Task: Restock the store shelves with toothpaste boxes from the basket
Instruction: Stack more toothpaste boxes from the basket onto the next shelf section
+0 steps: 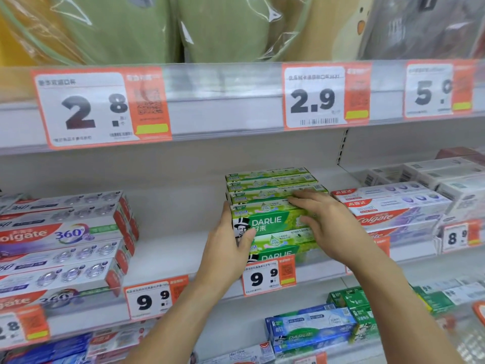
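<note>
Green DARLIE toothpaste boxes (273,203) stacked on the middle shelf (170,248), near its front edge; long rectangular glossy cardboard cartons, rows running back toward the shelf's rear wall, 2 layers visible at the front. Left hand (228,248) pressed against the left end of the stack, thumb across the printed front face of the upper front box, fingers wrapped round the end. Right hand (328,227) laid on the right part of the stack, fingers straight and flat over the box tops, thumb lying on the front face. Hands apart, the stack between them. Basket not in view.

Left side of the same shelf: Colgate 360 boxes (60,245), white-purple-red shiny cartons, stacked several high. Right side: white and red Colgate boxes (388,208) just beside the green stack, more pale cartons behind them. Orange-and-white paper price tags in the clear plastic rail: a 9.9 tag (267,277) under the green stack, a 2.8 tag (99,106) on the rail above. Top shelf holds soft green items in crinkly clear plastic (157,30). Lower shelf: blue and green toothpaste cartons (315,329), blurred
</note>
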A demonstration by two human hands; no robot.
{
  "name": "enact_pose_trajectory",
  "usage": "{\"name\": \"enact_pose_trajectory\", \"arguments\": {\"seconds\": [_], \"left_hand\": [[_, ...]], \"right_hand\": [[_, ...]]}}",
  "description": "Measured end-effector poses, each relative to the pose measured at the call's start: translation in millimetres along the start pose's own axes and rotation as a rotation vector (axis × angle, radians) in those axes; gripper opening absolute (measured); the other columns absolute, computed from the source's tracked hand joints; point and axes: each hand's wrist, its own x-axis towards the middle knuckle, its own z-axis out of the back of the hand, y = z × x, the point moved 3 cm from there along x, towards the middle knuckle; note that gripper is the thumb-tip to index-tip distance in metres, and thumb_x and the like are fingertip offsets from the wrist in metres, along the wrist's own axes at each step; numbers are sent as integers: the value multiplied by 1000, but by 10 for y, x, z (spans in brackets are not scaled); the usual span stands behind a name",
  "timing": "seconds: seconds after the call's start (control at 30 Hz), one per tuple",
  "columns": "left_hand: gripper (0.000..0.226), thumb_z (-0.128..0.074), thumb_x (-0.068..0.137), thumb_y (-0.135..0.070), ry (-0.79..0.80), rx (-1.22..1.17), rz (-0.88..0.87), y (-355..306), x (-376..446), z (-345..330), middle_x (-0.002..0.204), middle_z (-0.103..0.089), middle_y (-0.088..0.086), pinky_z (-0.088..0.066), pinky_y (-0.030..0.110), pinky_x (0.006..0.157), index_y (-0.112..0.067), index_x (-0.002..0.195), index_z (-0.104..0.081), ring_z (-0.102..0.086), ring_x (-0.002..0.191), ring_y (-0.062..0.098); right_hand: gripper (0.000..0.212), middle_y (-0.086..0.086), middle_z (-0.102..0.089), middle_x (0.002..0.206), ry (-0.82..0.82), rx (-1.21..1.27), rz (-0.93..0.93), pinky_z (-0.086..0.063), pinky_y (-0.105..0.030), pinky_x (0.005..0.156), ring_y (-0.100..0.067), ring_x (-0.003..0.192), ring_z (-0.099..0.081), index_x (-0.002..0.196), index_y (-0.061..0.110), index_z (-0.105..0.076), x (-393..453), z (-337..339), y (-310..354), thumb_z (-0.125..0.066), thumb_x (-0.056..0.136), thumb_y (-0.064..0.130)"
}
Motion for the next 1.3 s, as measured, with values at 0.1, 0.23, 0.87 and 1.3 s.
{"name": "enact_pose_trajectory", "arguments": {"seconds": [0.1,0.23,0.87,1.3], "left_hand": [[53,-56,99,-26,13,34,17,-3,4,2,123,-66,-15,-58,35,86,-36,145,-31,-67,103,9],[60,-55,100,-27,-2,74,50,-38,-2,-14,119,-64,-15,-55,32,82,-32,149,-23,-66,100,13],[42,-70,90,-34,-191,146,-54,-100,-449,444,119,-47,-21,-38,21,90,-25,129,-55,-49,111,2],[22,-70,89,-37,271,407,450,2012,-2647,1418,86,-71,-6,-53,30,72,-18,99,-67,-66,73,8]], "right_hand": [[46,2,-55,144,2,-2,-10,-34,-42,117,-23,135,-47,136,20,-61,-6,-9,-4,-65,92,7],[49,2,-53,146,18,-24,-10,-34,-46,116,-23,136,-45,139,20,-58,-9,-15,12,-64,92,8],[47,-1,-54,137,-281,165,70,-37,-34,112,-17,130,-46,131,18,-61,-105,103,534,-72,86,6],[23,-3,-74,94,779,540,288,-43,-3,66,-5,72,-62,104,7,-72,-651,-1797,2613,-79,84,14]]}}
